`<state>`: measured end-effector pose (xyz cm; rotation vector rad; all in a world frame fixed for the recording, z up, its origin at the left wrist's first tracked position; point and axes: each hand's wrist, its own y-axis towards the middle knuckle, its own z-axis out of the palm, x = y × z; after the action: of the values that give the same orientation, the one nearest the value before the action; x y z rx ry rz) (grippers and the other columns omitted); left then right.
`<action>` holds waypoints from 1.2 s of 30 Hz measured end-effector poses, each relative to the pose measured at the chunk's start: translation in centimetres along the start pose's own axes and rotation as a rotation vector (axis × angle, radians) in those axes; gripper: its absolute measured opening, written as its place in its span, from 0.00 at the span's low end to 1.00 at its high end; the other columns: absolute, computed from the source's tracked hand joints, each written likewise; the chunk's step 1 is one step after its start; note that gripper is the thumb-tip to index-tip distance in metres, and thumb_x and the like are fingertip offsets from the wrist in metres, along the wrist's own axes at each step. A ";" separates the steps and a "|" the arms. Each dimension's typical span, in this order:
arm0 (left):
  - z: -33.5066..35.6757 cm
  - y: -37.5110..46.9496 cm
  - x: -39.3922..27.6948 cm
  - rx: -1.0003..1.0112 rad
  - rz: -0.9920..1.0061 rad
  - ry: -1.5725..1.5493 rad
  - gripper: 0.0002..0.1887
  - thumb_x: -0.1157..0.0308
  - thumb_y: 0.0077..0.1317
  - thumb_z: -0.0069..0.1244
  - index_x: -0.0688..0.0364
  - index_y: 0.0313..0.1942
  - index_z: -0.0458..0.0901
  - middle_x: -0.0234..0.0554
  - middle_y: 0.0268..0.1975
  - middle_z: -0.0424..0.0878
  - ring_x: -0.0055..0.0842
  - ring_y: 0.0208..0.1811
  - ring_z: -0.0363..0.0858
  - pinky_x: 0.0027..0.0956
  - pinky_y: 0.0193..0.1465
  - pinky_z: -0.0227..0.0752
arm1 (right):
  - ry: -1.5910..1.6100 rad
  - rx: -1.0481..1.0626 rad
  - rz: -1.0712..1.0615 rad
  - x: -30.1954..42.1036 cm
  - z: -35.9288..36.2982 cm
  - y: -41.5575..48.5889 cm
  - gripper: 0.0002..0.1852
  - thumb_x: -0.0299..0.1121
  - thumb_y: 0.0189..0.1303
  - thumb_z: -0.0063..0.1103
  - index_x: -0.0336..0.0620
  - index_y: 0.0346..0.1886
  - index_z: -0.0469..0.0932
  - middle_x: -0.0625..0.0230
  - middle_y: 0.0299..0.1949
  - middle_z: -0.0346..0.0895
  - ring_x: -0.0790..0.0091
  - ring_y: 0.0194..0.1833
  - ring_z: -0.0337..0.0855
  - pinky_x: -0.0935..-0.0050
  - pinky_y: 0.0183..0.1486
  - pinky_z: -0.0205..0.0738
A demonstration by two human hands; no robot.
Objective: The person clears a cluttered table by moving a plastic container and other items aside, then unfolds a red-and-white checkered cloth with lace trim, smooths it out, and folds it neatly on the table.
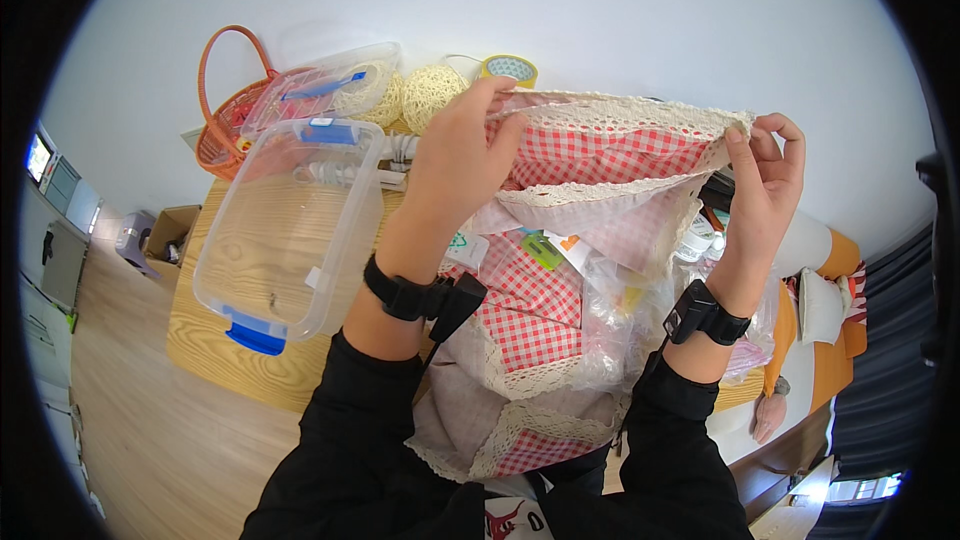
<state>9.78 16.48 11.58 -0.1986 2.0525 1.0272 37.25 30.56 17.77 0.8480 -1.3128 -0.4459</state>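
Note:
A red-and-white gingham cloth (536,345) with a cream lace border lies across the table and droops over its near edge. My left hand (469,150) pinches the cloth's raised far edge near the middle of the view. At the far right corner, my right hand (765,161) grips the same lace edge between thumb and fingers. The lifted part hangs in folds between both hands. Beneath it, on the cloth, sit a green plastic item (541,250), a white card (469,247) and crumpled clear plastic packaging (606,337), all partly covered.
A clear plastic box (289,240) with blue latches stands on the wooden table (217,360) at left. Behind it are an orange handled basket (217,139), a clear lid (322,86), cream woven balls (433,94) and a yellow tape roll (531,69). White jars (696,236) stand at right.

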 end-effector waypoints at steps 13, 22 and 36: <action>-0.8 0.3 0.0 -0.195 0.088 0.185 0.18 0.75 0.70 0.61 0.63 0.60 0.87 0.48 0.50 0.89 0.41 0.51 0.89 0.44 0.54 0.83 | 0.084 0.108 0.021 -0.9 2.0 -0.5 0.15 0.17 0.74 0.72 0.45 0.46 0.72 0.71 0.47 0.80 0.82 0.46 0.81 0.80 0.51 0.75; 1.1 -0.3 -2.2 0.017 0.414 -0.138 0.26 0.60 0.69 0.73 0.64 0.62 0.86 0.50 0.53 0.90 0.39 0.54 0.90 0.40 0.58 0.82 | 0.067 0.316 0.108 0.8 6.0 -2.9 0.14 0.17 0.75 0.68 0.42 0.46 0.70 0.65 0.49 0.86 0.81 0.47 0.84 0.77 0.52 0.80; 0.3 -0.8 -3.3 0.144 0.175 -0.176 0.16 0.64 0.70 0.72 0.67 0.48 0.90 0.47 0.38 0.90 0.33 0.34 0.84 0.37 0.39 0.77 | -0.026 0.420 0.016 1.1 8.0 -3.6 0.13 0.18 0.68 0.69 0.40 0.50 0.75 0.66 0.50 0.89 0.77 0.50 0.85 0.73 0.56 0.81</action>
<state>12.49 15.56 13.38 0.1445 1.9981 0.9594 30.43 25.18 16.02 1.1804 -1.4608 -0.1683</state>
